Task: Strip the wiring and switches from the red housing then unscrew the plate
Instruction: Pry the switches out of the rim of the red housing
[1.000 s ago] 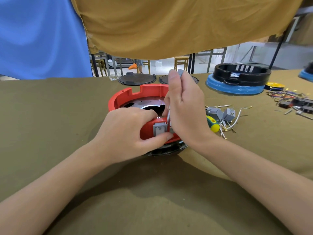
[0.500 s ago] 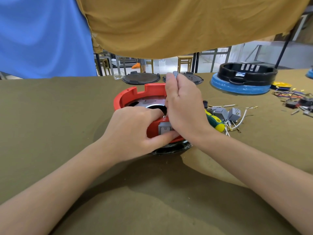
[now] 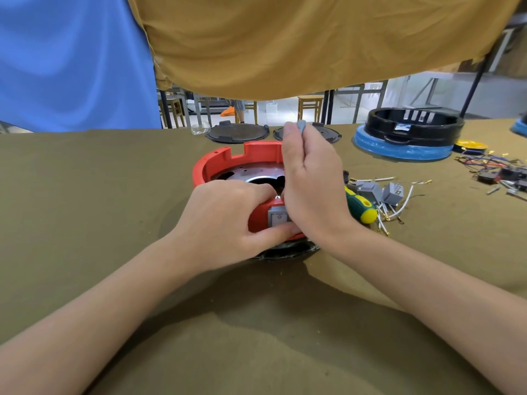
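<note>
Fingers: your left hand point(image 3: 228, 223) grips the near wall of the housing point(image 3: 236, 161), fingers curled over the rim and thumb pressed under the switch point(image 3: 278, 216). Your right hand point(image 3: 310, 195) is clenched round a grey tool point(image 3: 301, 127), whose handle end pokes out above the fist; its tip is hidden behind your hand.

Housing: middle of the frame, on the olive cloth point(image 3: 85, 195), a red ring with the metal plate point(image 3: 256, 173) inside it.

Handling: the housing looks like stiff, light plastic, so it will likely slide unless you brace it; the wall beside the switch is the place to hold. The switch is probably clipped in and could snap free suddenly. The plate looks rigid.

Count, switches: one in the wall; two grey ones point(image 3: 379, 192) loose at centre right, among white wires point(image 3: 399, 206).

Count, screwdrivers: one green-and-yellow point(image 3: 360, 205), just right of your right hand.

Count, other housings: one blue-and-black point(image 3: 405, 138), upper right.

Count, lids: two dark lids point(image 3: 236, 132), upper centre.
</note>
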A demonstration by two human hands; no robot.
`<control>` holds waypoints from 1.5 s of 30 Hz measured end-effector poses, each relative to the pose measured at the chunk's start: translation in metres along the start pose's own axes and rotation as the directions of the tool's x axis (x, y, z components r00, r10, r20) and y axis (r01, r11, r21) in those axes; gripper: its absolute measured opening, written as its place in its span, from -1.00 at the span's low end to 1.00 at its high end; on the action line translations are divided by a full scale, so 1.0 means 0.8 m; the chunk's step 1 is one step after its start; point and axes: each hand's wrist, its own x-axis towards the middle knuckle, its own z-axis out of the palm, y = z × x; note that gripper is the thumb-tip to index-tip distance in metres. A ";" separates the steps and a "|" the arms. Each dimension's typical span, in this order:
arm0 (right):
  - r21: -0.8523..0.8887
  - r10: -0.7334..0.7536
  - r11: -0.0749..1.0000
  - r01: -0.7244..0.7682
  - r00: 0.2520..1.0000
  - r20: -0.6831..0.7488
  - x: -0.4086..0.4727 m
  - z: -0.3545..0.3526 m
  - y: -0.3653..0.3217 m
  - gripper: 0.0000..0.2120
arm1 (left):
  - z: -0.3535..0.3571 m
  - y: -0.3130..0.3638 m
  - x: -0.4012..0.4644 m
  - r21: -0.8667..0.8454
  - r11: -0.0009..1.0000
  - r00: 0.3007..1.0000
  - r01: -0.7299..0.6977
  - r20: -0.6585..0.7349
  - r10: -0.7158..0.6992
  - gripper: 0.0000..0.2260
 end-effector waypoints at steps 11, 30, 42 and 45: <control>0.215 0.064 0.976 -0.042 0.994 -0.094 -0.003 -0.012 -0.001 -0.63 | 0.000 -0.003 -0.001 0.027 1.000 1.000 0.003 0.007 -0.003 -0.52; -0.117 0.113 0.989 -0.089 0.969 0.219 0.023 -0.002 -0.002 -0.58 | -0.001 -0.002 -0.002 -0.027 0.999 1.000 0.021 0.017 -0.021 -0.48; 0.115 -0.015 0.993 0.017 1.000 -0.010 -0.001 -0.011 0.003 -0.59 | -0.015 -0.014 0.000 -0.118 0.993 0.992 -0.030 0.121 0.044 -0.57; 0.117 -0.003 0.993 0.000 1.000 0.021 -0.002 -0.008 0.001 -0.58 | -0.013 -0.012 -0.001 -0.123 0.992 0.993 -0.021 0.117 0.035 -0.58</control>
